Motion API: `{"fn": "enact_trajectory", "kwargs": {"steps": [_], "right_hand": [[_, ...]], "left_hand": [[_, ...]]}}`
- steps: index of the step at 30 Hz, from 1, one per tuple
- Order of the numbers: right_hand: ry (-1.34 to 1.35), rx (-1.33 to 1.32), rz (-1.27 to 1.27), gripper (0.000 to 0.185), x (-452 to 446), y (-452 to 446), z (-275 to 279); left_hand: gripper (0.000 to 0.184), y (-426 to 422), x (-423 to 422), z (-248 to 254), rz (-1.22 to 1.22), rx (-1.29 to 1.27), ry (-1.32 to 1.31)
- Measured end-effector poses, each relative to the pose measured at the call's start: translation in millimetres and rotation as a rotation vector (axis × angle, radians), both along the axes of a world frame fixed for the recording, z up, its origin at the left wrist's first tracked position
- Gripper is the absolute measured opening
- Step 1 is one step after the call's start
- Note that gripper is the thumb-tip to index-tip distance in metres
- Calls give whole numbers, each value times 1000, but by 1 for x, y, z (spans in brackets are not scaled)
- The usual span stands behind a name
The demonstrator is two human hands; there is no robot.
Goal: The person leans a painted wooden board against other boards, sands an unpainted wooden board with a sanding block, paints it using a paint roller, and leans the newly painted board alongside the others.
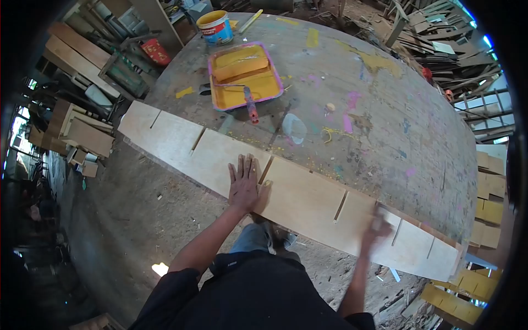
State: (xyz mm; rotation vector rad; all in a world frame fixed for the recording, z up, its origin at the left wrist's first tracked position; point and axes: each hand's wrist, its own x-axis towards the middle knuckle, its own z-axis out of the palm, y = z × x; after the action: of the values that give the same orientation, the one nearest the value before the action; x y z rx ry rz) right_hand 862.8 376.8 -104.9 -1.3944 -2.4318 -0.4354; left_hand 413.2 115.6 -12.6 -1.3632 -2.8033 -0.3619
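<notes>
A long pale wooden board [300, 192] with several narrow slots cut into it lies along the near edge of the table. My left hand [243, 184] rests flat on it with the fingers stretched out, beside one of the slots. Towards the board's right part, my right hand [377, 231] is at its surface, smeared by motion. Whether anything is in its fingers cannot be made out. Beyond the board, a paint tray [279, 93] with a purple rim holds yellow paint. A paint roller [251, 104] lies in it, its handle pointing towards me.
The paint-stained table [396, 137] carries a paint bucket [215, 28] and a yellow-marked stick [252, 21] at its far edge. Yellow-painted boards [454, 302] lie low at the right. Wood scraps [434, 49] are heaped at the back right, and a red container [155, 52] stands left.
</notes>
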Motion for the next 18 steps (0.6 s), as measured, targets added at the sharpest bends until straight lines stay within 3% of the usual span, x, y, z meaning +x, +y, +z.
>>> {"fn": "enact_trajectory", "kwargs": {"steps": [3, 5, 6, 7, 8, 9, 10, 11, 12, 14, 16, 18], "right_hand": [[135, -403, 493, 55, -154, -143, 85], [57, -362, 494, 54, -158, -148, 101], [-26, -327, 496, 53, -157, -154, 100], [-58, -294, 389, 51, -114, -117, 57], [158, -388, 220, 49, -73, -78, 43], [373, -475, 40, 47, -23, -33, 30], [195, -100, -29, 48, 66, 35, -39], [69, 127, -186, 42, 100, 65, -32], [24, 42, -440, 43, 64, 52, 32], [37, -35, -467, 44, -42, -17, 68], [35, -35, -143, 44, -182, -123, 48], [-18, -238, 153, 45, -330, -244, 60]], "left_hand": [[92, -10, -7, 0, -22, 36, -24], [89, -23, -28, -1, -139, 75, -165], [86, -34, -42, 1, -144, -17, -34], [85, -53, -67, -5, -87, -45, -14], [84, -76, -96, -14, -32, -75, 3], [81, -99, -125, -17, 7, 57, -15], [82, -130, -162, -30, 40, 23, 6], [82, -149, -191, -16, 78, 10, 21], [82, -171, -224, -12, 75, -41, 57], [84, -202, -294, -13, 65, -74, 77], [85, -216, -349, -12, 17, -58, 94], [85, -219, -379, -24, -11, -23, 63]]}}
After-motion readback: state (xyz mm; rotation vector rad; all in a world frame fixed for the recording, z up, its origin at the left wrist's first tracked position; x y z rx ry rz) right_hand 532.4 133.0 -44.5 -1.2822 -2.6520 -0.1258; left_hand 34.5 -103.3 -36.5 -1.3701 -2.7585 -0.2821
